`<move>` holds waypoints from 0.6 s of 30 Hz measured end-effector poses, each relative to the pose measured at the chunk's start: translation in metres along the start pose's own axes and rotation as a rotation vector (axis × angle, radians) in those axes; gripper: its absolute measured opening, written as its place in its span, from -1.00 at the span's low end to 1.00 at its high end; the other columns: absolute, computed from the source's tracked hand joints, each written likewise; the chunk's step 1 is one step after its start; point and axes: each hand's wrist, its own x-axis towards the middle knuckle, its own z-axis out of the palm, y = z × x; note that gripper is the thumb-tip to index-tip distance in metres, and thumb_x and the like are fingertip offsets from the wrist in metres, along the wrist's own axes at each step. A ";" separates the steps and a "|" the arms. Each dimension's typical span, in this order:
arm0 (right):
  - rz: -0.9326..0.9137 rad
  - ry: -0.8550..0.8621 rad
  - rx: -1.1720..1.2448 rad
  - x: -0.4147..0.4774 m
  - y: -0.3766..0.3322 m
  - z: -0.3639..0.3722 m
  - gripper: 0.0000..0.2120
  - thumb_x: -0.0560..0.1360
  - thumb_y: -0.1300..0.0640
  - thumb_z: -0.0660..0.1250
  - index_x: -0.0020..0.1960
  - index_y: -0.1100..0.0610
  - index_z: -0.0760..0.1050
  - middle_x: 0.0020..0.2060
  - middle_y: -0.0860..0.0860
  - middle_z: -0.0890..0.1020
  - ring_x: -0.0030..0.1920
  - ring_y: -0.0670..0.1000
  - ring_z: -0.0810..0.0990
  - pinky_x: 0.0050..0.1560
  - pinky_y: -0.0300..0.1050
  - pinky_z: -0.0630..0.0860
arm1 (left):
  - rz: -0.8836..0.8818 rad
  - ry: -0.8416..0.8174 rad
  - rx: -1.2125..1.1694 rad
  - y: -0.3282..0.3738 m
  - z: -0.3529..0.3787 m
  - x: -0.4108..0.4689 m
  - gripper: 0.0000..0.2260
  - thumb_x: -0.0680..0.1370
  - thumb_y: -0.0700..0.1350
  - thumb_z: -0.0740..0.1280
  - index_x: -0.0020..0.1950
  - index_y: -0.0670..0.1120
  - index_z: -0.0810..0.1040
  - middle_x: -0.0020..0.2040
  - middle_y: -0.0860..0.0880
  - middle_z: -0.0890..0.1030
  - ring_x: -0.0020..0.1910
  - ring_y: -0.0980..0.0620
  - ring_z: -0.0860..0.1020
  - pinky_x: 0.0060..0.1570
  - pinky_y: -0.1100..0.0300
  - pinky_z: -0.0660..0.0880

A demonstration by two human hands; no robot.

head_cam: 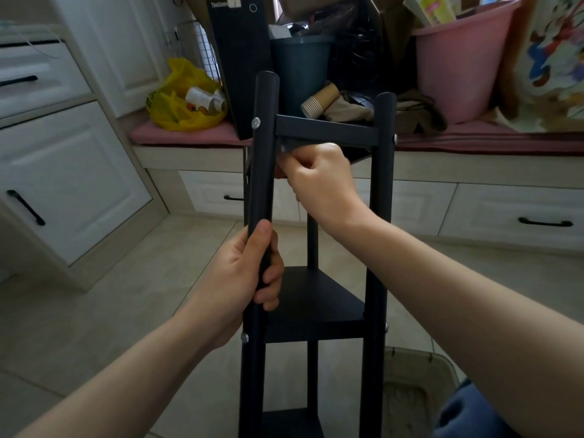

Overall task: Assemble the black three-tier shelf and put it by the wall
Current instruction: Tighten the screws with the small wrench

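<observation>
The black shelf (316, 298) stands upright between the person's 2 forearms, over a floor of pale glossy tiles (126, 311). It has round matte poles and 3 flat, wedge-shaped boards. A silver screw head (256, 122) sits on the left pole (264, 172) level with the top board (325, 128).

The left hand (246, 273) wraps the left pole between the top and middle boards, with the thumb laid up along the tube and the fingers curled round it. The right hand (319, 181) is tucked just under the top board beside that pole. Its fingers are bunched tight on a small grey piece (286, 148) that is too hidden to name.

Behind the shelf runs a low window seat with a dusty-pink cushion (189, 134). On it, left of the shelf, is a crinkled yellow plastic bag (180, 99). Ribbed brown paper cups (319, 101) lie directly behind the top board, and a smooth pink plastic bucket (458, 58) is to the right. Further left of the shelf are white panelled cabinets (63, 169).
</observation>
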 end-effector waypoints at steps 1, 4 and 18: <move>0.003 0.002 0.006 0.001 0.000 0.000 -0.72 0.60 0.17 0.28 -0.22 0.25 0.63 -0.28 0.14 0.68 -0.31 0.07 0.61 -0.33 -0.19 0.50 | -0.001 0.001 -0.001 0.001 0.001 0.000 -0.50 0.43 0.36 0.34 -0.11 -0.09 0.40 -0.42 0.01 0.36 -0.58 0.10 0.29 -0.56 0.26 0.33; -0.001 0.002 0.021 0.001 0.001 0.000 -0.73 0.60 0.17 0.28 -0.19 0.26 0.65 -0.24 0.15 0.70 -0.25 0.11 0.63 -0.28 -0.14 0.51 | 0.005 0.000 0.012 0.002 0.001 -0.001 -0.52 0.46 0.33 0.31 -0.09 -0.10 0.39 -0.42 0.01 0.36 -0.57 0.10 0.29 -0.56 0.27 0.33; -0.070 -0.002 0.013 -0.006 0.004 0.007 -0.78 0.60 0.23 0.28 -0.13 0.24 0.65 -0.35 -0.05 0.62 -0.40 -0.28 0.57 -0.36 -0.47 0.43 | -0.005 -0.039 0.015 0.003 0.000 -0.005 -0.52 0.43 0.33 0.31 -0.09 -0.10 0.40 -0.41 -0.01 0.35 -0.58 0.09 0.28 -0.57 0.25 0.34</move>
